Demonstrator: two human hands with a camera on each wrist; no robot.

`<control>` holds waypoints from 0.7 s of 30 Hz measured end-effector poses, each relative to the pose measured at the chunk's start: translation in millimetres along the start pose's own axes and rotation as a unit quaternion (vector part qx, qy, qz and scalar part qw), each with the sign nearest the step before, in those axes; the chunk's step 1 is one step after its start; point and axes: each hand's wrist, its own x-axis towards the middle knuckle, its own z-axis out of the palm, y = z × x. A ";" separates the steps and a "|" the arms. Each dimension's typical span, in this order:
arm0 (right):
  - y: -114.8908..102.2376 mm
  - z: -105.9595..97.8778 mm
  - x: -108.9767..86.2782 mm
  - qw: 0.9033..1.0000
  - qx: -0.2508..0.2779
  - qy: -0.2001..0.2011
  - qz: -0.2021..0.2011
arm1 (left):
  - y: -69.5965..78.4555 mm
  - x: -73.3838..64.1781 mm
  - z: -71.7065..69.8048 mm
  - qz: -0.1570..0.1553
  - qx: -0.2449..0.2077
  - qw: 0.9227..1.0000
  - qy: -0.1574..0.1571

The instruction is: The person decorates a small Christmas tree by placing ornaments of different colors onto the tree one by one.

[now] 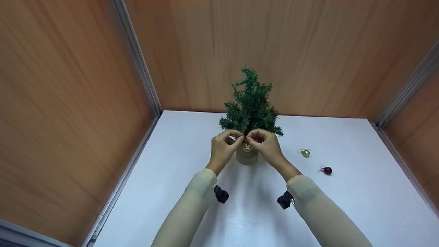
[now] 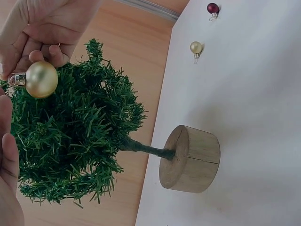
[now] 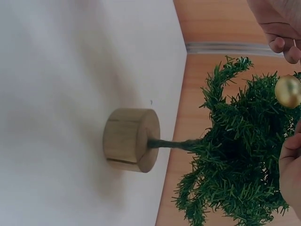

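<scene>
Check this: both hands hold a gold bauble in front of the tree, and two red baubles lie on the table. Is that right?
Not quite: on the table lie one red bauble and one loose gold bauble, as the left wrist view shows. The left hand and right hand do hold another gold bauble in front of the tree.

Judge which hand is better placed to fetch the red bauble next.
Probably the right hand: the red bauble lies on its side of the tree, whereas the left hand would have to cross over. Both hands are busy at the held bauble, so the right would need freeing first.
</scene>
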 end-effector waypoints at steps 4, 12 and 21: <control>-1.6 2.2 1.0 1.000 0.009 -0.009 0.011 | -0.2 0.4 -1.7 -0.007 0.004 1.000 0.003; -5.7 7.4 2.3 1.000 0.010 -0.008 0.015 | 0.0 0.8 -7.0 -0.023 0.010 1.000 0.001; -5.7 12.6 4.4 1.000 0.007 -0.006 0.004 | -4.4 0.3 -12.2 -0.031 0.009 0.999 0.004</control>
